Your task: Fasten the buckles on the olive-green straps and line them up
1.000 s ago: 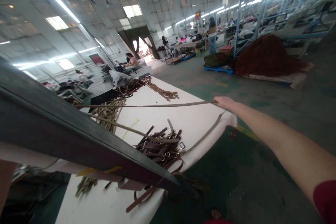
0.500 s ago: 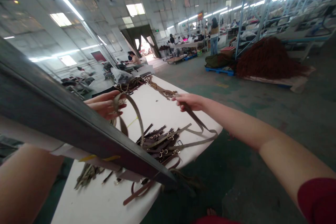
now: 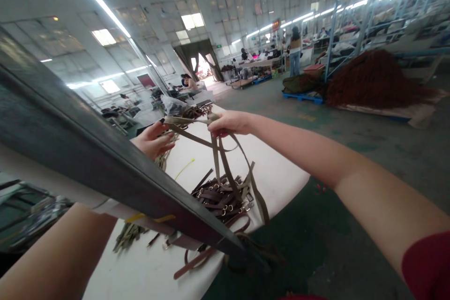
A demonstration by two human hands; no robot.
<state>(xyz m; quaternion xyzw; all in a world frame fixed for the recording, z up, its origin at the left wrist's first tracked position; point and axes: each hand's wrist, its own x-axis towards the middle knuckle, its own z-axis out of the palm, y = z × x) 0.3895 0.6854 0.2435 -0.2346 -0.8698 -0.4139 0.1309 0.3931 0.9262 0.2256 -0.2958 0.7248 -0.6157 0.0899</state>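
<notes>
Olive webbing strap [image 3: 197, 137] runs in loops between my hands over the white table. My right hand [image 3: 230, 123] is closed around it, and several lengths hang below the fingers. At the left, my left hand [image 3: 154, 141] has its fingers stretched apart beside a bend of the strap; whether they touch it I cannot tell. Beneath the hanging lengths lies a pile of dark brown straps [image 3: 220, 201] with metal rings and buckles. A reddish-brown strap [image 3: 191, 265] curls near the table edge.
A grey metal beam [image 3: 116, 164] slants across the near left, over the white table [image 3: 140, 276]. Olive pieces [image 3: 128, 236] lie beyond it. More straps sit at the table's far end. A brown heap [image 3: 379, 79] and a standing person [image 3: 294, 51] are farther off.
My right hand has moved left toward my left hand, bringing the strap with it. Strap lengths now hang beneath it. My left hand's fingers have spread, and the view has shifted slightly.
</notes>
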